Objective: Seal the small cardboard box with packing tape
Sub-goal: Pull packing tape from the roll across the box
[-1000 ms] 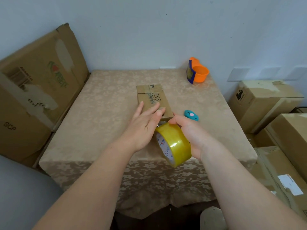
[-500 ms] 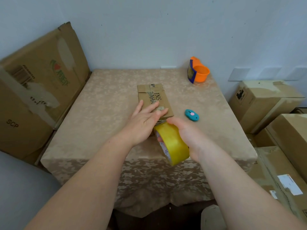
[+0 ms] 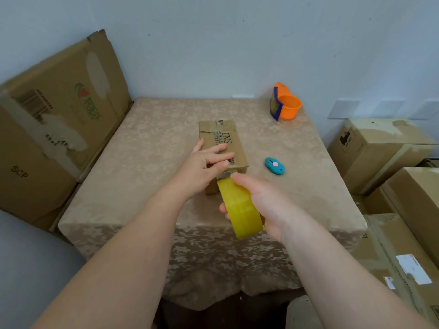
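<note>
Small cardboard box (image 3: 222,148) lies mid-table (image 3: 152,148), long axis toward the far edge. Left hand (image 3: 202,166) rests flat on its near end, fingers spread — gripping nothing. Right hand (image 3: 263,200) clasps the yellow tape roll (image 3: 240,207), touching the box's near face. Teal cutter (image 3: 274,165) near the right edge; orange dispenser (image 3: 286,106) at the far-right corner.

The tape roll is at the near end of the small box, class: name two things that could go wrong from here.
1. The left hand pins the small box only at its near end, so a pull on the tape roll in the right hand might tilt or drag it.
2. The cutter lies apart on the table; reaching for it could slacken the strip.
</note>
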Demonstrator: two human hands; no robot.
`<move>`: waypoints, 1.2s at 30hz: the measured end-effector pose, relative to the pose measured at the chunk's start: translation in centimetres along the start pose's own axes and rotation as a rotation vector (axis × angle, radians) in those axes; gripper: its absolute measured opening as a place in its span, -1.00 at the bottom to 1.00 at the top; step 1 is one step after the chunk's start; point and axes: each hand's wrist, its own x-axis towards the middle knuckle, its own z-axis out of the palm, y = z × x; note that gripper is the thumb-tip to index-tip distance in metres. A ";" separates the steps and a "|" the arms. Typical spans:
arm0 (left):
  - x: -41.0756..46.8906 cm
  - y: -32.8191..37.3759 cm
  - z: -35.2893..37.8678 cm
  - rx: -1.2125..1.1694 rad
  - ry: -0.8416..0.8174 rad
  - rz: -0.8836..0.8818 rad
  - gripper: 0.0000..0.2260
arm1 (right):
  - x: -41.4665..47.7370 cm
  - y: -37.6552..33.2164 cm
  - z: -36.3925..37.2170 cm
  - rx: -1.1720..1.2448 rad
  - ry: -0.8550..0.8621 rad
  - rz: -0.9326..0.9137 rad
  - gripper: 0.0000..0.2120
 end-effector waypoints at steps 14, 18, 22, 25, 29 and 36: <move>0.4 0.2 0.3 0.024 0.029 0.003 -0.68 | -0.4 0.0 1.4 -0.041 0.085 -0.142 -0.81; 0.6 0.2 0.1 0.037 0.024 0.007 -0.68 | -0.2 0.0 1.7 -0.076 0.113 -0.133 -0.83; 1.0 0.2 0.2 0.068 0.040 -0.001 -0.68 | 0.4 -0.1 1.7 -0.088 0.130 -0.123 -0.84; 1.2 0.5 0.3 0.079 0.045 -0.015 -0.68 | 0.8 -0.4 1.6 -0.056 0.124 -0.081 -0.82; 1.3 1.8 0.1 0.126 0.032 -0.062 -0.68 | 1.6 -0.5 1.3 -0.018 0.129 -0.017 -0.80; 1.0 5.0 0.8 0.268 -0.145 -0.156 -0.55 | 3.6 -1.2 -1.8 -0.223 0.374 -0.035 -0.63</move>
